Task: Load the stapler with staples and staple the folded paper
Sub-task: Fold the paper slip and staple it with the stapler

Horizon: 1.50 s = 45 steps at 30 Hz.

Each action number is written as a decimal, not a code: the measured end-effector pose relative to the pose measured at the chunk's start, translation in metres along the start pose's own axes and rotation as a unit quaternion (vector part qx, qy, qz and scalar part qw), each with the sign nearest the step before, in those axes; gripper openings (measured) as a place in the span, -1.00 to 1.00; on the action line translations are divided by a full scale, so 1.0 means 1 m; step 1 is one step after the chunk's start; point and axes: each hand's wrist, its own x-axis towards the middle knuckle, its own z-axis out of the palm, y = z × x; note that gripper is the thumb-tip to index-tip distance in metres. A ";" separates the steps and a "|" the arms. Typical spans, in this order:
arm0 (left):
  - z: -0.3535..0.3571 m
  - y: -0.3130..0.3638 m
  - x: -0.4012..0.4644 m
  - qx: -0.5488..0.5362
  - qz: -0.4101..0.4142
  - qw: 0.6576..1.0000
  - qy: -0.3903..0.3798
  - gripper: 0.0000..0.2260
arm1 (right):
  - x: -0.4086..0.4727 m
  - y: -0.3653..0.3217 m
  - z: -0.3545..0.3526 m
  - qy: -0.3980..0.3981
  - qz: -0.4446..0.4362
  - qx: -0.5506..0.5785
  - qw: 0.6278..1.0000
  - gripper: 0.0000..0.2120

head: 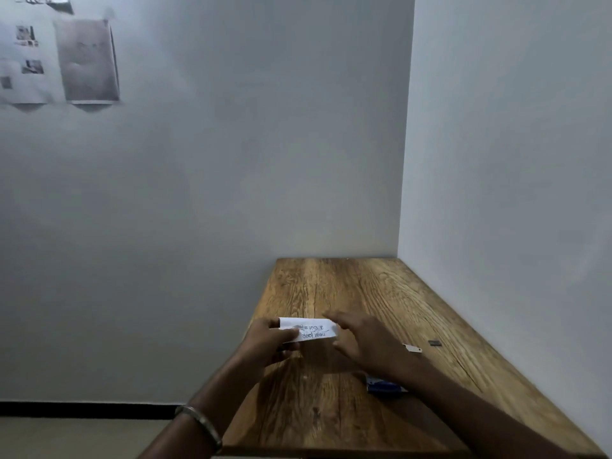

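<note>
Wooden table in grey corner, left hand pinching folded paper, right hand blurred, seemingly spread beside it

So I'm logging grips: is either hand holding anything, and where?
The left hand pinches the folded paper at its left end. The right hand hovers open at its right end, holding nothing.

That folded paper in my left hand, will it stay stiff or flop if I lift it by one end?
The folded paper probably stays fairly stiff: it is a short, layered strip. It looks light, and the left hand pinches one end, so it should lift easily.
</note>
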 end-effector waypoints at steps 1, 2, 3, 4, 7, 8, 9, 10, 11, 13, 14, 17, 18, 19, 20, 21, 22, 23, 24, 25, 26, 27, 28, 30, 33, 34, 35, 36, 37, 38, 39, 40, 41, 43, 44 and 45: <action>-0.001 0.000 0.000 0.001 -0.003 1.000 -0.002 -0.82 | 0.002 -0.002 0.002 -0.005 -0.009 0.001 1.000 -0.50; -0.001 0.000 0.000 0.001 -0.005 1.000 -0.003 -0.81 | 0.004 -0.004 0.005 -0.004 -0.016 0.005 1.000 -0.54; -0.002 0.000 0.001 0.001 -0.004 1.000 -0.005 -0.81 | 0.006 -0.006 0.007 0.002 -0.020 0.011 1.000 -0.58; -0.003 0.001 0.002 0.001 -0.002 1.000 -0.007 -0.80 | 0.008 -0.008 0.008 0.012 -0.022 0.019 1.000 -0.62; -0.007 0.004 0.004 0.000 0.008 1.000 -0.005 -0.79 | 0.014 -0.012 0.008 0.046 -0.016 0.044 0.998 -0.70; -0.008 0.005 0.004 0.004 0.016 1.000 -0.003 -0.79 | 0.015 -0.013 0.008 0.056 -0.014 0.048 0.997 -0.71; -0.009 0.006 0.005 0.009 0.027 1.000 0.002 -0.78 | 0.017 -0.014 0.008 0.065 -0.016 0.047 0.997 -0.72; -0.011 0.006 0.005 0.016 0.042 0.999 0.012 -0.74 | 0.018 -0.016 0.007 0.075 -0.020 0.042 0.996 -0.73; -0.012 0.006 0.006 0.026 0.061 0.997 0.027 -0.69 | 0.020 -0.017 0.007 0.084 -0.025 0.036 0.996 -0.74; -0.016 0.004 0.007 0.057 0.105 0.990 0.070 -0.54 | 0.021 -0.021 0.008 0.095 -0.034 0.026 0.995 -0.75; -0.018 0.002 0.007 0.082 0.126 0.985 0.091 -0.51 | 0.021 -0.023 0.010 0.097 -0.037 0.023 0.994 -0.74; -0.023 -0.009 0.007 0.191 0.173 0.957 0.129 -0.66 | 0.021 -0.029 0.017 0.070 -0.029 0.014 0.997 -0.75; -0.026 -0.014 0.007 0.235 0.179 0.946 0.135 -0.72 | 0.020 -0.029 0.020 0.049 -0.020 0.006 0.999 -0.75; -0.029 -0.019 0.007 0.278 0.175 0.935 0.135 -0.75 | 0.018 -0.030 0.024 0.022 -0.009 -0.005 1.000 -0.75; -0.033 -0.023 0.007 0.326 0.165 0.922 0.129 -0.76 | 0.015 -0.030 0.028 -0.008 0.003 -0.021 1.000 -0.75; -0.036 -0.026 0.007 0.380 0.158 0.904 0.119 -0.75 | 0.012 -0.031 0.031 -0.037 0.010 -0.039 0.999 -0.74; -0.039 -0.030 0.008 0.429 0.158 0.883 0.105 -0.74 | 0.010 -0.031 0.033 -0.060 0.012 -0.056 0.997 -0.74; -0.041 -0.033 0.008 0.462 0.162 0.867 0.093 -0.74 | 0.008 -0.031 0.035 -0.076 0.009 -0.069 0.995 -0.73; -0.042 -0.035 0.009 0.480 0.167 0.857 0.085 -0.74 | 0.007 -0.031 0.036 -0.087 0.005 -0.079 0.993 -0.72; -0.042 -0.036 0.009 0.491 0.173 0.850 0.080 -0.75 | 0.008 -0.030 0.036 -0.095 0.002 -0.085 0.992 -0.72; -0.043 -0.036 0.008 0.501 0.178 0.843 0.078 -0.76 | 0.008 -0.030 0.035 -0.100 0.000 -0.086 0.991 -0.72; -0.043 -0.037 0.008 0.510 0.184 0.837 0.075 -0.75 | 0.009 -0.030 0.034 -0.105 -0.003 -0.086 0.991 -0.72; -0.043 -0.038 0.007 0.518 0.192 0.830 0.071 -0.74 | 0.010 -0.029 0.033 -0.110 -0.006 -0.084 0.990 -0.72; -0.042 -0.040 0.005 0.523 0.218 0.820 0.076 -0.72 | 0.008 -0.030 0.032 -0.113 -0.009 -0.077 0.991 -0.70; -0.045 -0.042 0.000 0.534 0.262 0.797 0.105 -0.77 | 0.005 -0.029 0.032 -0.086 -0.004 -0.063 0.994 -0.66; -0.047 -0.043 -0.002 0.544 0.268 0.788 0.105 -0.77 | 0.004 -0.029 0.032 -0.079 -0.005 -0.063 0.995 -0.67; -0.049 -0.044 -0.003 0.556 0.268 0.781 0.097 -0.77 | 0.003 -0.030 0.033 -0.078 -0.009 -0.068 0.995 -0.69; -0.050 -0.045 -0.004 0.568 0.264 0.775 0.083 -0.76 | 0.002 -0.030 0.033 -0.086 -0.015 -0.077 0.993 -0.72; -0.051 -0.047 -0.004 0.575 0.260 0.773 0.070 -0.75 | 0.001 -0.031 0.033 -0.100 -0.021 -0.090 0.991 -0.74; -0.051 -0.048 -0.004 0.577 0.256 0.773 0.059 -0.75 | 0.000 -0.032 0.033 -0.114 -0.024 -0.104 0.988 -0.76; -0.051 -0.050 -0.003 0.575 0.252 0.777 0.052 -0.74 | 0.000 -0.032 0.034 -0.125 -0.023 -0.113 0.985 -0.76; -0.051 -0.051 -0.001 0.571 0.247 0.781 0.048 -0.73 | 0.001 -0.032 0.035 -0.132 -0.019 -0.114 0.984 -0.76; -0.051 -0.051 0.001 0.567 0.240 0.787 0.045 -0.72 | 0.003 -0.031 0.035 -0.136 -0.016 -0.112 0.984 -0.76; -0.050 -0.050 0.007 0.564 0.223 0.794 0.038 -0.71 | 0.007 -0.029 0.037 -0.143 -0.010 -0.107 0.984 -0.76; -0.050 -0.049 0.010 0.568 0.217 0.793 0.033 -0.71 | 0.010 -0.028 0.039 -0.144 -0.008 -0.109 0.984 -0.77; -0.049 -0.048 0.014 0.573 0.212 0.791 0.027 -0.71 | 0.013 -0.026 0.040 -0.143 -0.006 -0.112 0.983 -0.77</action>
